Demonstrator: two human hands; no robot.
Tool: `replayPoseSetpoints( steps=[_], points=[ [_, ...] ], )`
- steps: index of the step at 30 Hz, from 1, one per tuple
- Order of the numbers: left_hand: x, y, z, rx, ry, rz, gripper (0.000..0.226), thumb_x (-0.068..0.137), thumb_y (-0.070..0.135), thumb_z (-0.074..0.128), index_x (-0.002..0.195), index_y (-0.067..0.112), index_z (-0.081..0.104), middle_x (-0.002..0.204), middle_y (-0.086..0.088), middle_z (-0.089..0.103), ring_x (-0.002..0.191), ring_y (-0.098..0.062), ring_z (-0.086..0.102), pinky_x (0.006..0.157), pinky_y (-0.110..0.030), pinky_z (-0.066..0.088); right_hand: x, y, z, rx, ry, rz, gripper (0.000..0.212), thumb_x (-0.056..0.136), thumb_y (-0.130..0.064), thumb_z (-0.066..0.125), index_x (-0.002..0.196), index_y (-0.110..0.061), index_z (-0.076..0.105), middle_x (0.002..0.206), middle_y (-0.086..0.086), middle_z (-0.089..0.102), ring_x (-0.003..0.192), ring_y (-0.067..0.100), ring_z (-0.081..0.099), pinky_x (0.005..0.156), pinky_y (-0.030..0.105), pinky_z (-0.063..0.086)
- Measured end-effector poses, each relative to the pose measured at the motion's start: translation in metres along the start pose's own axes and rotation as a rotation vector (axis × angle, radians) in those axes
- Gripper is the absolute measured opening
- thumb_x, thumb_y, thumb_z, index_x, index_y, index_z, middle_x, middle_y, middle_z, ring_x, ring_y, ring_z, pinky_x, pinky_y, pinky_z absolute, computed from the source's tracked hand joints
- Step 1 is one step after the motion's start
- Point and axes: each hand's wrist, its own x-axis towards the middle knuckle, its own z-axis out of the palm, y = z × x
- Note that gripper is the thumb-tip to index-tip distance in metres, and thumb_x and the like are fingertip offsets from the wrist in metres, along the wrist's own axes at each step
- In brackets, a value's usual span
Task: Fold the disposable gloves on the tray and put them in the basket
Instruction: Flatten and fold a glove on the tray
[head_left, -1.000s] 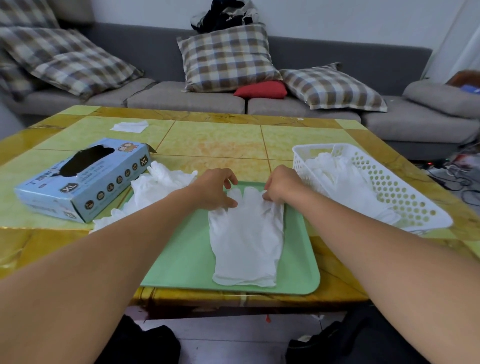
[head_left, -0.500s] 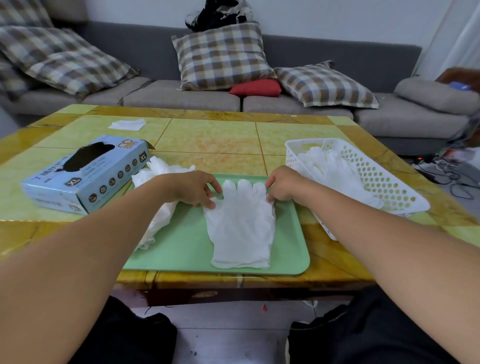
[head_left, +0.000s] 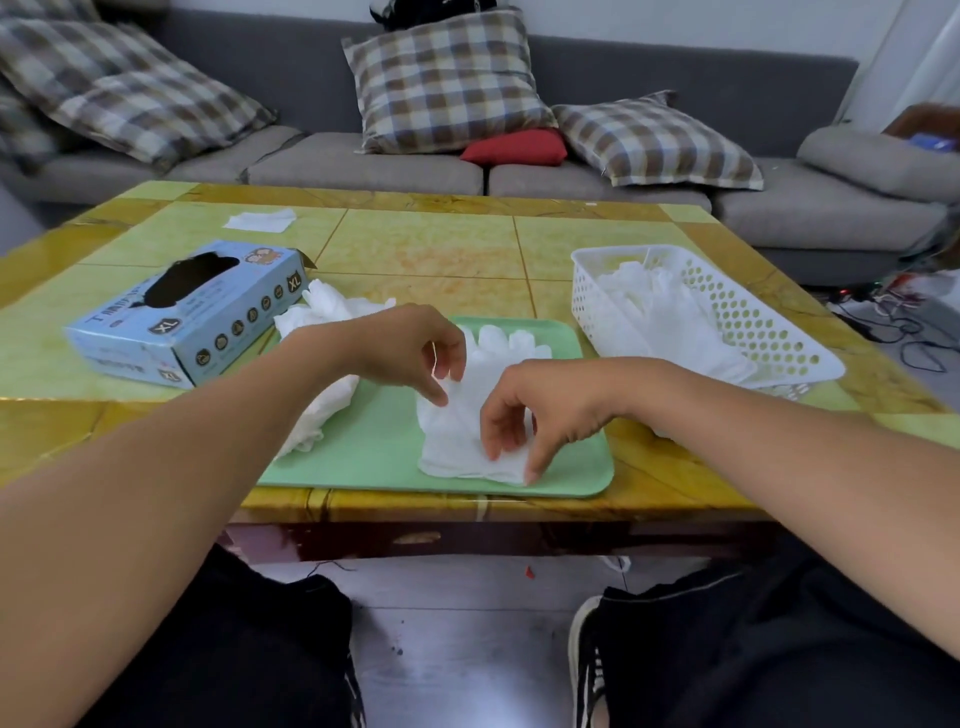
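A white disposable glove (head_left: 467, 431) lies flat on the green tray (head_left: 384, 452), its fingers pointing away from me. My left hand (head_left: 410, 353) pinches the glove's left edge between thumb and fingers. My right hand (head_left: 540, 410) is over the cuff end, its thumb and fingertips closed on the near edge. The white perforated basket (head_left: 748, 322) stands to the right of the tray and holds several folded white gloves (head_left: 654, 312). A loose pile of white gloves (head_left: 324, 317) lies across the tray's left edge, partly hidden by my left forearm.
A blue glove box (head_left: 192, 317) marked XL sits on the table to the left. A white scrap (head_left: 260, 219) lies at the far left of the yellow tiled table (head_left: 431, 244). A grey sofa with checked cushions stands behind. My knees are under the near table edge.
Both hands have left the glove's fingertip end and come toward me. The left hand now pinches the glove's left edge and the right hand has dropped to the cuff end.
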Motion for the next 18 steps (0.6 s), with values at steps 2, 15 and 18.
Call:
replayPoseSetpoints(
  steps=[2, 15, 18],
  points=[
    [-0.011, 0.008, -0.002, -0.028, -0.119, 0.016, 0.023, 0.073, 0.023, 0.089, 0.089, 0.029, 0.074, 0.081, 0.012, 0.069, 0.075, -0.001, 0.064, 0.075, -0.023, 0.055, 0.001, 0.004, 0.008, 0.007, 0.0, -0.011, 0.035, 0.068, -0.017, 0.093, 0.097, -0.023, 0.076, 0.093, 0.001, 0.072, 0.081, 0.003, 0.063, 0.074, 0.019, 0.053],
    [-0.039, 0.014, 0.014, -0.032, -0.347, -0.06, 0.049, 0.061, 0.053, 0.091, 0.102, 0.041, 0.068, 0.109, 0.017, 0.062, 0.103, 0.002, 0.057, 0.1, -0.031, 0.049, -0.009, 0.015, 0.012, 0.222, 0.115, -0.024, 0.007, 0.09, -0.01, 0.074, 0.097, -0.011, 0.075, 0.093, 0.001, 0.073, 0.074, -0.003, 0.061, 0.076, 0.014, 0.048],
    [-0.039, 0.015, 0.012, -0.021, -0.253, -0.056, 0.058, 0.057, 0.054, 0.093, 0.102, 0.042, 0.058, 0.105, 0.016, 0.057, 0.096, -0.001, 0.056, 0.089, -0.027, 0.05, -0.014, 0.022, 0.001, 0.492, 0.172, -0.003, 0.008, 0.093, -0.004, 0.068, 0.094, -0.011, 0.072, 0.085, 0.002, 0.067, 0.074, 0.006, 0.059, 0.077, 0.021, 0.05]
  ],
)
